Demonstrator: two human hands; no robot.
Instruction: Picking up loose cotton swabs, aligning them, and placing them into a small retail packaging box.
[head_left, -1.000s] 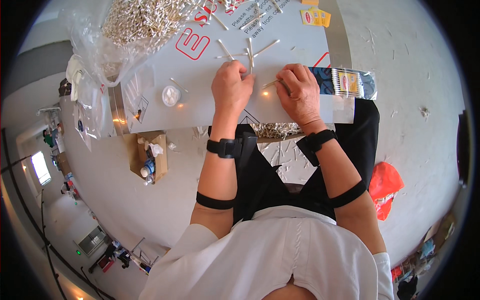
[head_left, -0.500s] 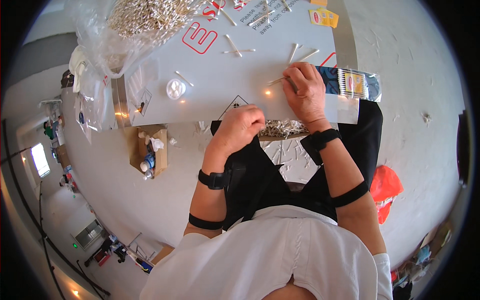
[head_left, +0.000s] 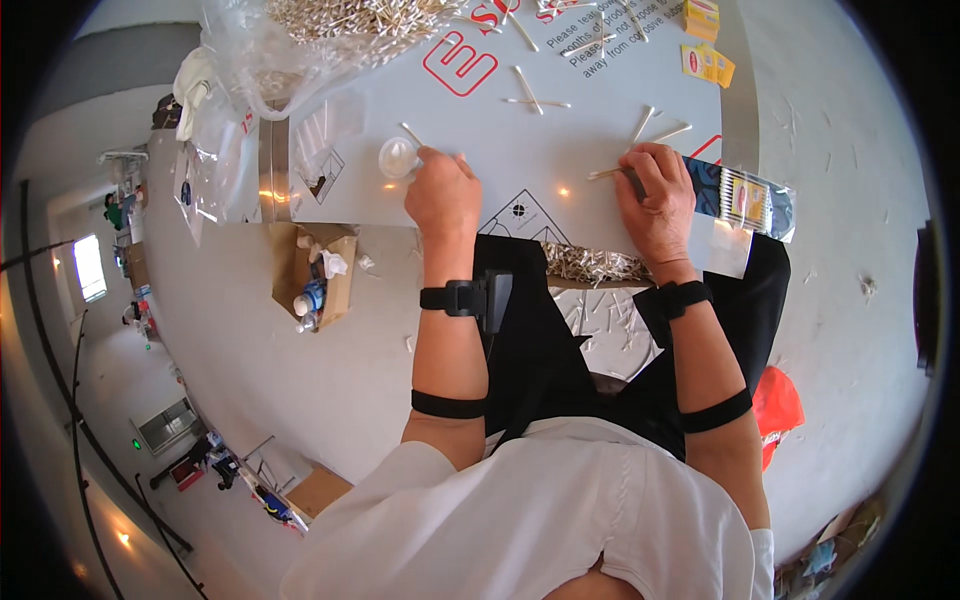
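My left hand (head_left: 445, 195) is closed above the grey board (head_left: 480, 140), fingers curled beside a small round clear cup (head_left: 398, 158) with white content. A cotton swab (head_left: 411, 133) lies right at its fingertips; anything inside the curled fingers is hidden. My right hand (head_left: 658, 205) grips the left end of a dark blue patterned strip (head_left: 704, 185), a dark part showing between thumb and fingers. Farther along, a clear-wrapped row of cotton swabs with a yellow label (head_left: 746, 201) lies on this strip. Another swab (head_left: 604, 174) points out to the left of my right fingertips.
A clear plastic bag heaped with cotton swabs (head_left: 365, 18) stands at the far left. Loose swabs (head_left: 530, 92) lie scattered across the board; small yellow packets (head_left: 706, 64) sit far right. Below the front edge are an open swab box (head_left: 595, 264) and a cardboard box (head_left: 284, 270) holding bottles.
My left hand has moved forward from the board's front edge to beside the round cup. My right hand stays at the strip. The whole view has shifted, with the board sliding rightward.
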